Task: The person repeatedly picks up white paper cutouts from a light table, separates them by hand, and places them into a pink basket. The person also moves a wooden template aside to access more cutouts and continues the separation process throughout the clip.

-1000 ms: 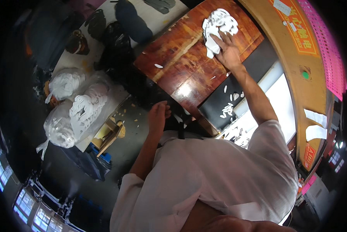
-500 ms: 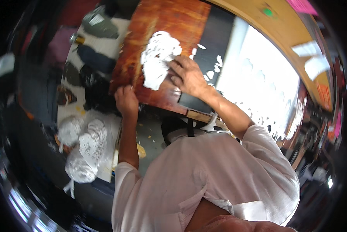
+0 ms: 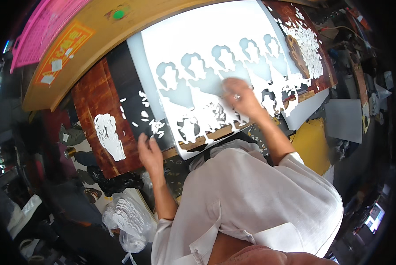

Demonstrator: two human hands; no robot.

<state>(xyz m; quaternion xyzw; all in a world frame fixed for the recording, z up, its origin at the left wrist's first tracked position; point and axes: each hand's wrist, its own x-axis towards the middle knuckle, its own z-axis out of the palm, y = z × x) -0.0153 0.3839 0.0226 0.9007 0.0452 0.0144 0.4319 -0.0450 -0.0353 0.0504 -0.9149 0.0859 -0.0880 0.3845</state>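
Observation:
A large white sheet with a row of ring-and-tail cut-outs lies across the worktable, over a pale grey-blue surface. My right hand is over the sheet's lower middle, among the cut-outs; motion smears its fingers, and whether they hold anything does not show. At the left, my left hand has its fingers apart and holds nothing I can see. It is near small white scraps on a black strip. Further left, a stack of white cut pieces rests on a reddish-brown board.
Many small white scraps cover the table's right end, beside a brown shape with holes. A yellow wooden ledge borders the far side, with a pink basket. Bagged white pieces are at lower left; a yellow sheet is at right.
My view has swung to the right, showing the whole white sheet. My right hand has left the stack of cut pieces and moved over the sheet. My left hand has come off the brown board's edge.

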